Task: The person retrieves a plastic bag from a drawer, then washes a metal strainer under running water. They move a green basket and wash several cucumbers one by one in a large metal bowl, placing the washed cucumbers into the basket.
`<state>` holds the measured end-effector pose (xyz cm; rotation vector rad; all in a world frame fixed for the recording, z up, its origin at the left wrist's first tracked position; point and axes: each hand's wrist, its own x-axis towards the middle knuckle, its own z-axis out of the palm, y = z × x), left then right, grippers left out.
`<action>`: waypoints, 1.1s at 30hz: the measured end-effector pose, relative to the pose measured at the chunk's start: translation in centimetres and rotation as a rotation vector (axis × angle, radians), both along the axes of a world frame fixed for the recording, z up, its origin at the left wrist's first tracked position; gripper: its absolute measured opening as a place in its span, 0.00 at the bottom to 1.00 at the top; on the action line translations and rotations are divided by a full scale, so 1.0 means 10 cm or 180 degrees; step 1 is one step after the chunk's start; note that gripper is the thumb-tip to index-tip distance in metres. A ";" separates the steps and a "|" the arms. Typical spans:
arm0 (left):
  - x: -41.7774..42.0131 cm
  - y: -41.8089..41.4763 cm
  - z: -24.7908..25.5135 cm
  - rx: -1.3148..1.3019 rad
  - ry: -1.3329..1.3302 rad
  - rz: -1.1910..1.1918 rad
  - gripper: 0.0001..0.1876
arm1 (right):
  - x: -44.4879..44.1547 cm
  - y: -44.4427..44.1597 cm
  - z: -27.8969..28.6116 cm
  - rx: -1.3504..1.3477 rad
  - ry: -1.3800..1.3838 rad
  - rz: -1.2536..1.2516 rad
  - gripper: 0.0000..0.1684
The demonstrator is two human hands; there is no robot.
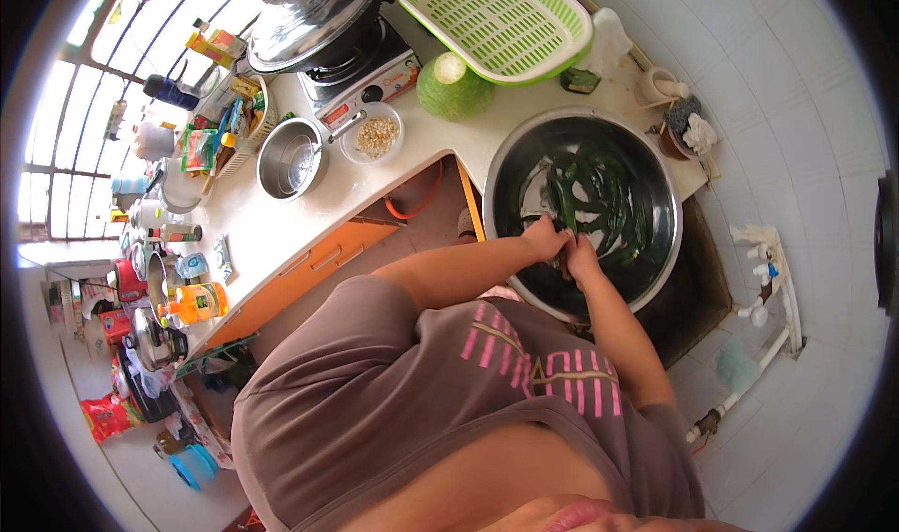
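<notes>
In a large steel basin [491, 181] of water lie several long dark green vegetables [614, 202], perhaps peppers or cucumbers. Over the near side of the basin my two hands meet. My left hand [544, 238] has its fingers closed around the lower end of one long green vegetable [567, 205]. Touching that same end is my right hand [581, 256], its fingertips against those of the left. How firmly the right hand grips is hard to tell. Beneath the hands, the water and fingers partly hide what lies there.
Behind the basin stand a green-and-white draining basket [495, 26] and a round green melon or gourd [456, 93]. Left of them are a gas stove [365, 86] with a lidded wok [316, 19], a steel pot [289, 160] and a bowl of pale pieces [377, 137]. A dark sink [692, 286] lies under the basin's right side.
</notes>
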<state>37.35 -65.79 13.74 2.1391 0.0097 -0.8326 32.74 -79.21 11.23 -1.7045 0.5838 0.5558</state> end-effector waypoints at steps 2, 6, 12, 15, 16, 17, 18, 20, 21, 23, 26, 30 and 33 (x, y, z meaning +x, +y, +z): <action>0.11 -0.04 -0.02 0.0164 -0.0136 -0.0354 0.34 | -0.11 -0.06 0.05 -0.0045 0.0348 0.0034 0.20; 0.26 0.09 0.03 0.0179 -0.0129 -0.0717 0.31 | -0.28 -0.05 0.04 -0.0617 -0.0076 0.0148 0.18; 0.48 0.53 0.31 -0.0415 -0.0845 -0.0164 0.21 | -0.31 -0.01 0.06 -0.1824 -0.1175 0.1073 0.28; 0.66 0.82 0.47 -0.0725 -0.1407 0.0609 0.17 | -0.16 0.15 0.54 -0.2385 -0.0272 0.1340 0.31; 0.75 0.92 0.52 -0.0732 -0.1606 0.0962 0.16 | -0.13 0.14 0.53 -0.2477 -0.0419 0.1292 0.31; 0.84 1.04 0.55 -0.0658 -0.1689 0.1296 0.16 | -0.09 0.12 0.54 -0.2569 -0.0586 0.1275 0.30; 0.94 1.15 0.55 -0.0588 -0.1763 0.1618 0.16 | -0.05 0.11 0.54 -0.2661 -0.0744 0.1245 0.30; 1.09 1.38 0.47 -0.0589 -0.1932 0.1864 0.17 | 0.05 0.13 0.55 -0.2892 -0.1003 0.1391 0.29; 1.16 1.47 0.39 -0.0625 -0.1847 0.1893 0.20 | 0.13 0.14 0.57 -0.2868 -0.1004 0.1433 0.28; 1.15 1.58 0.32 -0.0618 -0.1805 0.1922 0.21 | 0.27 0.14 0.60 -0.2883 -0.1024 0.1485 0.28; 1.00 1.60 0.25 -0.0474 -0.1628 0.1571 0.24 | 0.42 0.21 0.65 -0.2955 -0.1086 0.1533 0.26; 0.70 1.51 0.25 -0.0389 -0.1037 0.0900 0.31 | 0.64 0.13 0.67 -0.2960 -0.1225 0.1275 0.25; 0.65 1.47 0.29 -0.0379 -0.1084 0.0889 0.30 | 0.90 0.02 0.73 -0.3107 -0.1479 0.1004 0.23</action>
